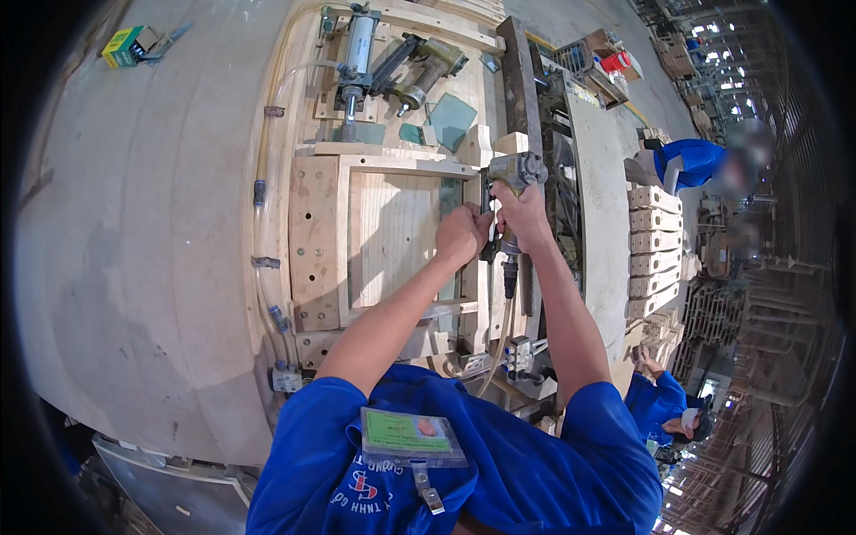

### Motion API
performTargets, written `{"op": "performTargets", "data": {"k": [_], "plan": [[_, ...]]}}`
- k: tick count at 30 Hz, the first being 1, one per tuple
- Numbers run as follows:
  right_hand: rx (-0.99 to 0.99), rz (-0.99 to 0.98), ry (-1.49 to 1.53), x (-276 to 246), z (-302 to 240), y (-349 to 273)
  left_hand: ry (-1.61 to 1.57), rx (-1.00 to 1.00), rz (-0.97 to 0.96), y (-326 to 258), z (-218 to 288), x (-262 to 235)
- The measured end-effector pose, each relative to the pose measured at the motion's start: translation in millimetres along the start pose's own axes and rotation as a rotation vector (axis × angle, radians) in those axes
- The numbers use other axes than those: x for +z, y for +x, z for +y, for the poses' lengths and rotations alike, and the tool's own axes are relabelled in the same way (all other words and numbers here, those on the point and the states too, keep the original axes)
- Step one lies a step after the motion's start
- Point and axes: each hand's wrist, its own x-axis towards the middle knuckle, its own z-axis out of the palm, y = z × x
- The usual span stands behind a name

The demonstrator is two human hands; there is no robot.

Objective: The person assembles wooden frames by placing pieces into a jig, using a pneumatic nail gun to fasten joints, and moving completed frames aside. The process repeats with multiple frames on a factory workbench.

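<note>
A small green and yellow box (125, 45) lay at the far left corner of the bench (160, 267), well apart from the work. Clear hoses (260, 223) ran along the left side of a wooden jig (314, 241) fixed near the middle of the bench. Inside the jig sat a pale wooden frame (392, 232) with a flat panel. Beyond it, at the far edge, a metal pneumatic cylinder (357, 49) pointed toward the frame. The left hand (462, 234) was closed, its fingers pinched against the right rail of the frame, just beside the tool. The right hand (524, 214) was clamped around the grip of a pneumatic nail gun (513, 174), whose nose pressed on the frame's right rail. Stacked wooden parts (655, 250) stood past the right edge of the bench, beside a person in blue (691, 160).
</note>
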Motion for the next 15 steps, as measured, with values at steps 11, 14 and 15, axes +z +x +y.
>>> {"op": "performTargets", "data": {"k": [11,14,15], "plan": [[-0.121,-0.251,-0.407,13,-36,8,-0.128,-0.044,0.104,-7,8,-22],[-0.399,-0.463,-0.506,43,-51,23,-0.333,0.013,0.348,-8,-1,-42],[-0.504,-0.534,-0.496,59,-63,26,-0.401,0.035,0.420,-6,-5,-49]]}}
